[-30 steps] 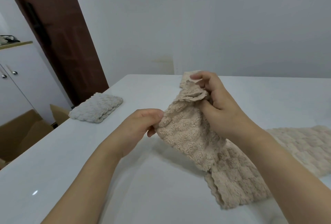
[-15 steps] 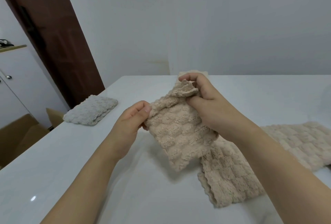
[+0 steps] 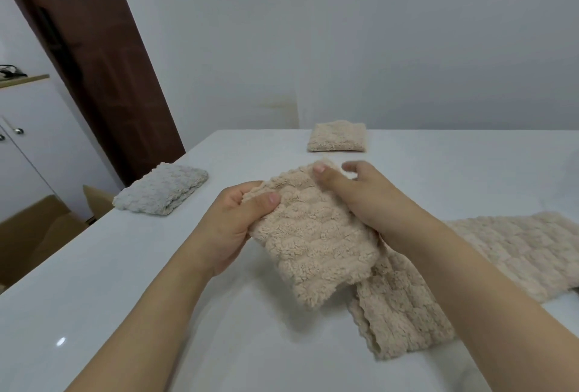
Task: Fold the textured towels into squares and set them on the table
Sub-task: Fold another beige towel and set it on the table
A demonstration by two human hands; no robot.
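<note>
I hold a beige textured towel (image 3: 316, 238) above the white table (image 3: 156, 282), folded into a thick pad and tilted toward me. My left hand (image 3: 232, 225) pinches its left top corner, thumb on top. On the right top edge rests my right hand (image 3: 360, 200), thumb pressed on the cloth and fingers spread behind. A second beige towel (image 3: 470, 269) lies unfolded on the table under my right forearm. Against the back wall sits a folded beige towel (image 3: 337, 136). A folded grey towel (image 3: 163, 188) rests at the table's left edge.
A dark brown door (image 3: 94, 47) stands at the back left beside a white cabinet (image 3: 28, 147). Brown cardboard boxes (image 3: 34, 241) stand on the floor left of the table. A white wall runs close behind the table.
The held towel has come down and flattened into a pad. My right hand's fingers have loosened from a bunched grip. The folded beige towel at the back is now uncovered.
</note>
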